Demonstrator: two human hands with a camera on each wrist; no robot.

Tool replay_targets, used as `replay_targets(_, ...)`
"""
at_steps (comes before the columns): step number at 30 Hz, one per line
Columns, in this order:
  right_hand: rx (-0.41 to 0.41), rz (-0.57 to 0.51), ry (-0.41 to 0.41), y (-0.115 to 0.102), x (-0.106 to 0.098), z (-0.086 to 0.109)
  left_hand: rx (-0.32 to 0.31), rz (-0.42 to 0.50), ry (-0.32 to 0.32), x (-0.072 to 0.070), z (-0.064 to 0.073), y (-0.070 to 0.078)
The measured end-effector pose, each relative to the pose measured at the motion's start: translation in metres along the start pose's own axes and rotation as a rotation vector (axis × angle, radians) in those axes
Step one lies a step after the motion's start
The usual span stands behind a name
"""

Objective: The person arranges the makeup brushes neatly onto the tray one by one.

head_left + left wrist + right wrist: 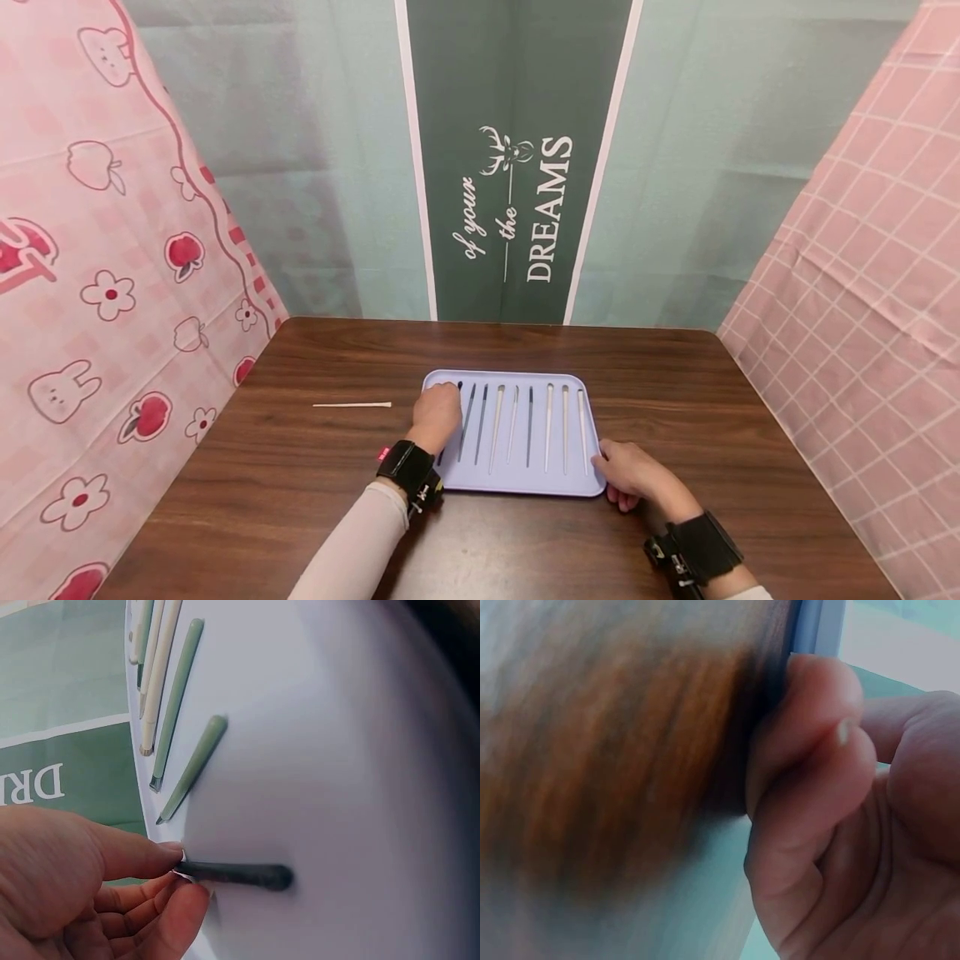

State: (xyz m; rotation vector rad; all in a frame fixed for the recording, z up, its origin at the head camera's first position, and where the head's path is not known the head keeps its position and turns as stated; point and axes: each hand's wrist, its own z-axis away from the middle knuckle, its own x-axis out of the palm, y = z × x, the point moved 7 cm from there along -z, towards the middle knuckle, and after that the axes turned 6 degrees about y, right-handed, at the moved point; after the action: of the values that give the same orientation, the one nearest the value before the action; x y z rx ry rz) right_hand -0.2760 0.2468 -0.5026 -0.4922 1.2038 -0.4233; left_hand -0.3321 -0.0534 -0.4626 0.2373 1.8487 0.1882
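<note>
A pale lilac tray (517, 482) lies on the table with several slim makeup brushes (529, 429) laid side by side in it. At the tray's left end my left hand (438, 412) pinches a dark brush (240, 874) between thumb and fingers, its rounded handle end over the tray floor. Green-handled brushes (196, 769) lie beside it in the left wrist view. My right hand (630, 471) holds the tray's front right corner, thumb at the rim, other fingers curled at the outer side. The tray's rim (817, 630) shows above these fingers in the right wrist view.
One cream brush (352, 405) lies sideways on the brown wooden table (517, 550), left of the tray. Pink patterned cloth (112, 292) hangs on the left, pink checked cloth (862, 275) on the right, and a green lettered cloth (495, 83) behind.
</note>
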Motion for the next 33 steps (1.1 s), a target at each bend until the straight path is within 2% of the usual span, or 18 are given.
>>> replay_targets(12,-0.006,0.011,-0.007,0.000,-0.001,0.000,-0.025,0.017,-0.030,-0.003,0.001,-0.005)
replay_targets(18,-0.005,0.011,-0.011,-0.002,0.001,0.000,-0.036,-0.016,0.017,-0.017,0.003,-0.010)
replay_targets(21,-0.001,0.010,-0.015,-0.002,0.001,0.000,-0.045,-0.029,0.032,-0.024,0.004,-0.017)
replay_targets(28,-0.002,0.014,-0.026,-0.002,0.001,-0.001,-0.051,-0.082,-0.040,-0.035,0.005,-0.042)
replay_targets(33,-0.004,0.021,-0.027,-0.001,0.000,-0.001,-0.026,-0.126,-0.049,-0.044,0.006,-0.062)
